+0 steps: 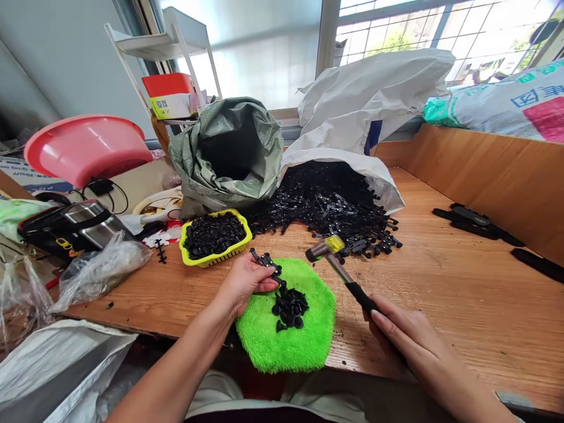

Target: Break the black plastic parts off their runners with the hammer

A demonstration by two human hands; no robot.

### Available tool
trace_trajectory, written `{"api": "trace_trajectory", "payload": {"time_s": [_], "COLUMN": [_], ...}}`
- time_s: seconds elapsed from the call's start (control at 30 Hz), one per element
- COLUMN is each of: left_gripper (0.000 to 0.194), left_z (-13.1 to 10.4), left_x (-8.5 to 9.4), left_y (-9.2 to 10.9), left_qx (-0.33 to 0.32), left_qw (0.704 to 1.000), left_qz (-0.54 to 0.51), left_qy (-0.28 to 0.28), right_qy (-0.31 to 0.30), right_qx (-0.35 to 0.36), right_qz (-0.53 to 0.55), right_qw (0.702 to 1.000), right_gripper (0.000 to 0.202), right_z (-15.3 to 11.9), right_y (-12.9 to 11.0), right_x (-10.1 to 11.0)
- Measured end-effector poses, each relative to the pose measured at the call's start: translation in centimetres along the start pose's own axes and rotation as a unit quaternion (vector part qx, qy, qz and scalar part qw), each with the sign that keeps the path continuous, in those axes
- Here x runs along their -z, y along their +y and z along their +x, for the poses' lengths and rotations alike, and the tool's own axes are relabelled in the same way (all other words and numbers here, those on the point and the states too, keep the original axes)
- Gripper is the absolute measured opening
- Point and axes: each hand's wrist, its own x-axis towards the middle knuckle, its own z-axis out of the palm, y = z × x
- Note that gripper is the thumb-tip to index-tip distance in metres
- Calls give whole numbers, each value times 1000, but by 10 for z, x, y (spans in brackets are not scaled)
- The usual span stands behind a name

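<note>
My left hand (250, 278) pinches a few black plastic pieces (267, 262) over the upper left edge of a bright green fluffy cloth (288, 352). On that cloth lies a small heap of black knob-like parts (291, 306). My right hand (399, 326) is closed round the black handle of a hammer (341, 270), held tilted to the right of the cloth. The hammer's head, dark at one end and yellow at the other, is raised beyond the cloth's upper right edge. A yellow basket (215, 260) full of black round parts stands behind my left hand.
Behind the cloth, many black parts (326, 200) spill from a white sack (392, 188). A green woven sack (189, 176) stands open beside it. Black strips (476, 223) lie at right by a wooden panel (493, 176). A pink basin (88, 147) and plastic bags (103, 267) are at left.
</note>
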Motion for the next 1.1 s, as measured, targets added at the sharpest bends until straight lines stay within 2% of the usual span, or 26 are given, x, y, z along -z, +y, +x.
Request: {"api": "trace_trajectory", "payload": {"time_s": [0.1, 0.23, 0.4, 0.53, 0.67, 0.8, 0.9, 1.0, 1.07, 1.1], "left_gripper": [17, 23, 28, 26, 26, 30, 31, 39, 41, 40], "left_z": [0, -2, -2, -2, -1, 0, -1, -7, -12, -14], "left_x": [-1, -3, -3, -2, -3, -3, 1, 10, 17, 20], "left_y": [-2, -3, -5, -7, -7, -8, -11, -14, -16, -17], "left_qx": [-23, -39, -45, -47, -42, -43, -80, -137, -152, -154], "left_qw": [1000, 999, 999, 999, 999, 999, 996, 983, 975, 972], "left_qz": [-7, -16, -15, -4, 1, -12, -50, -111, -142, -153], "left_qy": [9, 30, 23, 26, 34, 31, 6, -41, -72, -87], "right_qy": [-44, -85, -88, -127, -109, -119, -91, -1, 2, -1], "right_qx": [105, 148, 153, 155, 143, 133, 96, 19, -66, -121], "right_qz": [-170, -325, -318, -357, -334, -333, -236, -24, 152, 239], "right_qw": [979, 930, 932, 912, 925, 926, 963, 1000, 986, 963], "right_gripper": [36, 36, 34, 37, 39, 42, 36, 30, 29, 29], "right_z": [5, 9, 12, 13, 11, 10, 7, 0, -6, -8], "right_y": [-13, -14, -16, -19, -17, -13, -12, -3, 10, 19], "right_x": [-2, -8, -7, -6, -9, -14, -13, -9, -7, -6]}}
